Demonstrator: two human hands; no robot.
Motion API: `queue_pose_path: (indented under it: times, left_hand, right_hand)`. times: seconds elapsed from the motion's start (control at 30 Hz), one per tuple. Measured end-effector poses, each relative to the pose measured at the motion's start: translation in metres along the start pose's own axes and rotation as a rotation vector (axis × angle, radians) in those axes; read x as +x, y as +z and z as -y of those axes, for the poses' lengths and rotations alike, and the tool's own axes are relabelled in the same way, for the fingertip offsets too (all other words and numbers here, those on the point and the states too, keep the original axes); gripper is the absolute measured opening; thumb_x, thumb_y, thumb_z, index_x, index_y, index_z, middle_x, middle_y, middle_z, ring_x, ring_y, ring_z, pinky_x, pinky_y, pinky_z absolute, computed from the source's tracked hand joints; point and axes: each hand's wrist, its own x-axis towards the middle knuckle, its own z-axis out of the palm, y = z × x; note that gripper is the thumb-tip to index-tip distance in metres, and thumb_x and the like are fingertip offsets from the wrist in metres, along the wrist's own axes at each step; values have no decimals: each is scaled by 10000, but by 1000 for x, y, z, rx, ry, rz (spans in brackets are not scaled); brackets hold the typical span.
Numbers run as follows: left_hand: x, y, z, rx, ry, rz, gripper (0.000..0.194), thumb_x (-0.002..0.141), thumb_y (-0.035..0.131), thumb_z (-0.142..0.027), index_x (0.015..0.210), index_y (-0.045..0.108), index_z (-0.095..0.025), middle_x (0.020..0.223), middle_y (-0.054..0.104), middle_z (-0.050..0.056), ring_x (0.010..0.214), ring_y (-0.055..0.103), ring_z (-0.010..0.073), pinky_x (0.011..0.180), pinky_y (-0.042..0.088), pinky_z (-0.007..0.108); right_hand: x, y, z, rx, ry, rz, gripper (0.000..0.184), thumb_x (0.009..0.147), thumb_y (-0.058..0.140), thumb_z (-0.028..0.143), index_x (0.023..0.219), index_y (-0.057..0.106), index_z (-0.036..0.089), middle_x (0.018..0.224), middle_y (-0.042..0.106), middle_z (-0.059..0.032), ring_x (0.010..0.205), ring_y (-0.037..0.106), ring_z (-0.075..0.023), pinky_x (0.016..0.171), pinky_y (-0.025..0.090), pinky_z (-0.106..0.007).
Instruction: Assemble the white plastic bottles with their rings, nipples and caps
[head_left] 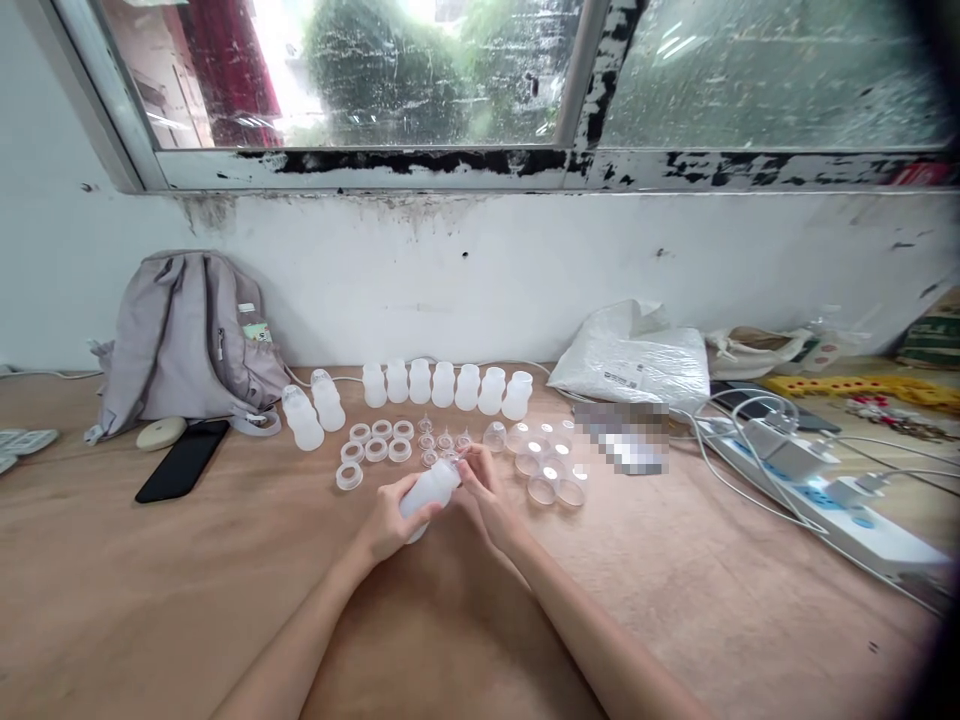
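Note:
My left hand (391, 515) is wrapped round a frosted white baby bottle (429, 492), which tilts with its mouth up and to the right. At that mouth, the fingertips of my right hand (480, 480) pinch a small clear piece that looks like a bottle nipple, mostly covered by the fingers. Just beyond the hands stand several clear nipples (426, 440). White collar rings (376, 449) lie to their left, and clear dome caps (541, 489) are grouped on the right. A row of frosted bottles (442, 386) stands behind, with two capped bottles (304, 418) further left.
A grey backpack (187, 340) leans against the wall at left, with a black phone (182, 462) and a round cream object (161, 432) before it. To the right are a white plastic package (637, 360), a blurred flat packet (626, 440) and a power strip (862, 530) with tangled cables.

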Motion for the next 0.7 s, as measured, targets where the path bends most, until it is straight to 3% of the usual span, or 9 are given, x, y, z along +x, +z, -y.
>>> queue_pose_path:
  times: [0.07,0.13,0.3,0.37,0.57,0.7]
  left_hand:
    - [1,0,-2,-121,-69,75,365,787,444,-430,978,570,-146,803,633,37,678,578,169,595,441,252]
    - [1,0,-1,-162,-85,104,367,780,450,-437,955,577,-141,785,632,37,659,577,167,578,440,250]
    - [-1,6,-2,63,-2,-151,432,684,582,-421,1059,536,-213,1002,603,53,906,552,218,780,422,310]
    - [-1,8,-5,17,-27,-172,424,682,579,-430,1043,541,-211,997,601,57,907,551,217,785,419,313]
    - [2,-2,-4,-590,-327,208,401,727,500,-495,863,540,-120,678,576,39,561,544,127,479,390,215]
    - [0,-10,-2,-696,-378,369,377,660,591,-453,825,539,-119,657,554,28,556,524,120,476,385,218]
  right_hand:
    - [-1,2,5,98,27,126,304,750,518,415,991,526,230,873,571,-32,785,540,-166,678,437,-282]
    - [-2,2,6,86,57,192,335,745,529,409,1011,552,208,928,586,-60,877,535,-200,744,432,-314]
    - [-2,4,-5,-37,50,42,312,723,560,416,943,583,196,902,603,-52,824,547,-187,717,439,-297]
    - [-1,5,-6,11,43,64,301,730,553,419,938,580,203,904,604,-47,809,551,-177,708,442,-287]
    - [-1,5,7,239,140,225,416,715,577,405,1082,536,212,1065,568,-83,942,520,-216,758,434,-322]
    - [-4,7,9,294,163,274,368,719,590,359,1054,552,210,1078,560,-76,914,526,-208,733,430,-313]
